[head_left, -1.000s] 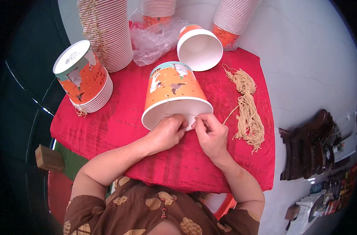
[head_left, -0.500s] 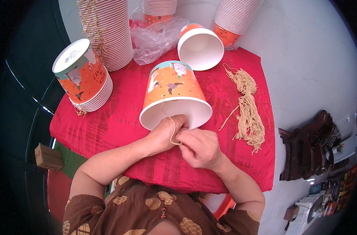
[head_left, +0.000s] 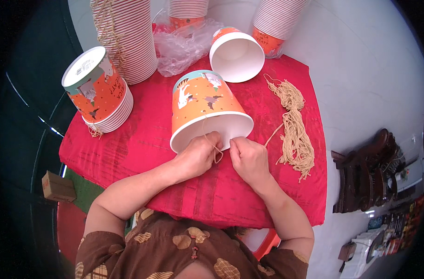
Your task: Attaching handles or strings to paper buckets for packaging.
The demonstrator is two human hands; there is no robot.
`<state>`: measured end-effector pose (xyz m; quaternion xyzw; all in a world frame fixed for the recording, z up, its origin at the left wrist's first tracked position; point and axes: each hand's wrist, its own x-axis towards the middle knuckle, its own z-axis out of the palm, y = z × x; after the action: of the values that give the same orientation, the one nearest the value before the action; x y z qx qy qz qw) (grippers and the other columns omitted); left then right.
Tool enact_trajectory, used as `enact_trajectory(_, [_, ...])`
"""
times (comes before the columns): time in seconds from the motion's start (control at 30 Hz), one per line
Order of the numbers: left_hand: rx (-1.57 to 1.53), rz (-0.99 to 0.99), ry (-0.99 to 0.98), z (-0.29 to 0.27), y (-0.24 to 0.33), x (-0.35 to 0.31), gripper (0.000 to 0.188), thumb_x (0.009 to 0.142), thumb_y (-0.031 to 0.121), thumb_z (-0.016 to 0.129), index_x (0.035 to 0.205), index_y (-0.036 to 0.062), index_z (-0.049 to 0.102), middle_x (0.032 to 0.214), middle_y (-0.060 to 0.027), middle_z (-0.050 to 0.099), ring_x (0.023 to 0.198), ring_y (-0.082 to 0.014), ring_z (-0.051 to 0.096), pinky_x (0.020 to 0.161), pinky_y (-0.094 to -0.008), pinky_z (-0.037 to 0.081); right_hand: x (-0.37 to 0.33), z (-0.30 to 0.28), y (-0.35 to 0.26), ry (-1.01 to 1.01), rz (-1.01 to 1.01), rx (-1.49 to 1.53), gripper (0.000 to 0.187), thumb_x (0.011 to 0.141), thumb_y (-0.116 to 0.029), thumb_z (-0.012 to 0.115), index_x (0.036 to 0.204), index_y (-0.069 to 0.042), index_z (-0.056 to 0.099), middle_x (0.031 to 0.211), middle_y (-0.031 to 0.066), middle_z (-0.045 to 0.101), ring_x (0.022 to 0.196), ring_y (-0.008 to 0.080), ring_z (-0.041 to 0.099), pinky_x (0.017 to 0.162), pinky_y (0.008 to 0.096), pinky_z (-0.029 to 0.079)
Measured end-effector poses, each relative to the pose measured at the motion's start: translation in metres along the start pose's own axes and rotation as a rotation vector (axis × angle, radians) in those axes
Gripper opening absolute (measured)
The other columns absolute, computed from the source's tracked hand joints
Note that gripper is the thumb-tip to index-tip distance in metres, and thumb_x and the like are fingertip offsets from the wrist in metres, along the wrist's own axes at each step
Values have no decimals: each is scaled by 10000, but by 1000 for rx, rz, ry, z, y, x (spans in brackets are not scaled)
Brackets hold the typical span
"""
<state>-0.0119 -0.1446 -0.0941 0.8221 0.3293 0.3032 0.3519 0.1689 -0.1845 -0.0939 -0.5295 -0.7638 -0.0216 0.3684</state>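
Note:
An orange paper bucket [head_left: 193,102] lies tipped on the table in front of me, its white mouth toward me. A thin tan string [head_left: 217,157] comes from near the bucket's rim and loops over my left hand [head_left: 198,152]. The left fingers are curled at the bucket's mouth, closed on the string. My right hand [head_left: 250,159] is closed too, its thumb and fingertips pinched together at the bucket's lower rim. What the right fingers pinch is too small to make out. Right of the bucket lies a bundle of tan string [head_left: 293,128], one strand trailing toward my right hand.
A red cloth [head_left: 142,149] covers the table. Upside-down nested buckets [head_left: 98,90] stand at left, beside a tall stack of buckets [head_left: 126,42]. Farther back are a clear plastic bag [head_left: 182,53], an open bucket on its side [head_left: 237,56] and another stack [head_left: 277,23].
My right hand has moved right and slightly up, from the string beside my left hand to the bucket's rim. The bucket has shifted and turned slightly; the string loop is smaller.

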Motion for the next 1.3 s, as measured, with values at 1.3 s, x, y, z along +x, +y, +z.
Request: enact_trajectory(1.3, [-224, -146, 7, -3, -8, 3, 32, 840, -25, 600, 852, -7, 576, 766, -121, 652, 739, -227, 649, 672, -353, 511, -2, 0, 2, -186, 51, 189, 80, 859, -36, 627, 927, -21, 588, 650, 174, 616, 596, 347, 648, 516, 435, 493])
